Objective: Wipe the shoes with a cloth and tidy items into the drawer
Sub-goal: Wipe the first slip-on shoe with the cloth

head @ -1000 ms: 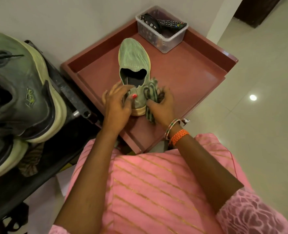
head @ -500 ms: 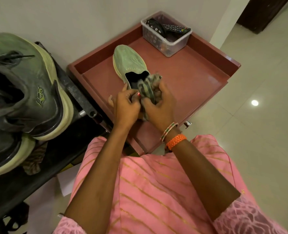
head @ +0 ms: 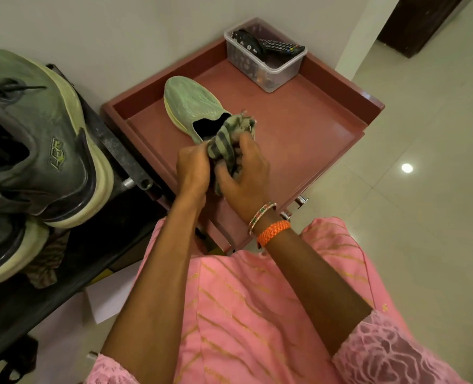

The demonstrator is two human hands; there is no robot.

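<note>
A pale green slip-on shoe [head: 191, 102] lies in the open reddish-brown drawer [head: 307, 134], toe pointing to the far left. My left hand [head: 192, 169] grips the shoe's heel, which it hides. My right hand [head: 243, 173] holds a bunched grey-and-green striped cloth [head: 229, 134] against the heel and the rim of the shoe's opening.
A clear plastic box [head: 266, 60] with remote controls stands in the drawer's far corner. A pair of large grey-green sneakers [head: 36, 151] sits on a black shelf at the left, with a second striped cloth [head: 48, 261] under them. The tiled floor [head: 423, 189] lies to the right.
The shoe's toe has swung to the left. My right hand has brought the cloth from beside the heel up onto the opening's rim. Both hands have closed in on the heel.
</note>
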